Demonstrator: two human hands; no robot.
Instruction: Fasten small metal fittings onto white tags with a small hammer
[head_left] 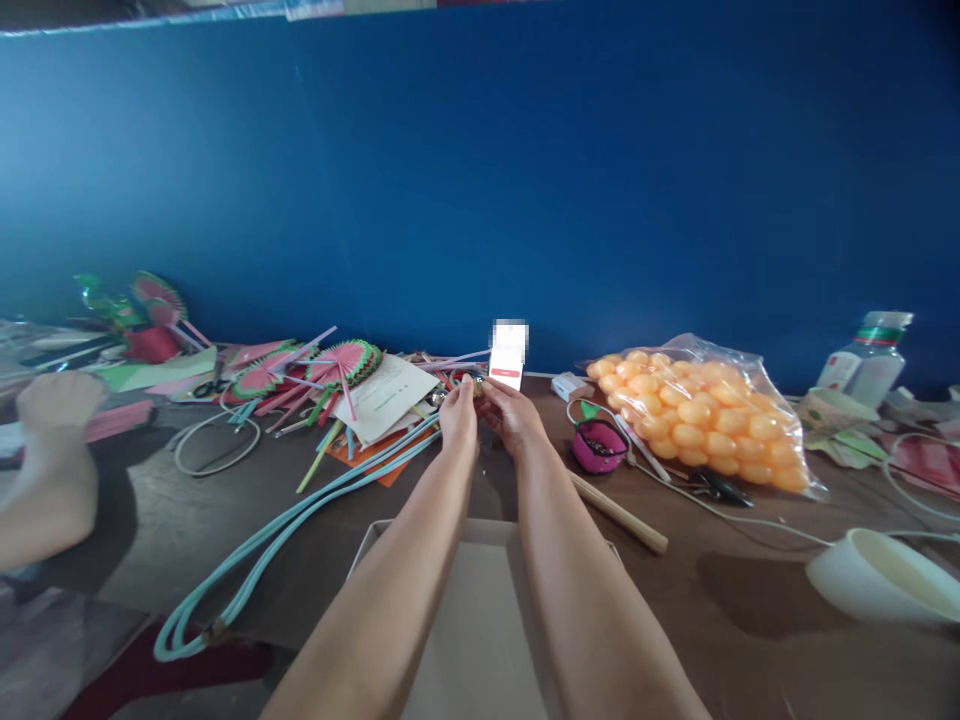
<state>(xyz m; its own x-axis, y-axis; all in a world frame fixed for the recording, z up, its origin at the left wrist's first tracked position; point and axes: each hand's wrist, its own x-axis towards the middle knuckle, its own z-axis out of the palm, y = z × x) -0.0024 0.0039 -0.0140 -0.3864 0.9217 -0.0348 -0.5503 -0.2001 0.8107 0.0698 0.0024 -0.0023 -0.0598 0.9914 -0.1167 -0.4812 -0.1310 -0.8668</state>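
Both my hands reach far forward over the brown table, their fingertips close together. My left hand (459,418) is closed in a pinch, and my right hand (514,414) has its fingers curled in beside it. Between the fingertips is a small shiny object (478,384), too small and partly covered to name. Just beyond stands a phone (507,366) with a lit screen. Looped light blue cords (289,515) run from beside my left hand down to the lower left. A light cardboard box (484,600) lies under my forearms.
Watermelon-patterned paper fans (345,366), a printed paper (386,400) and sticks crowd the left. To the right are a magenta pouch (598,446), a wooden stick (622,515), a bag of orange balls (701,415), a bottle (866,360) and a white cup (881,575). Another person's arm (56,470) rests at far left.
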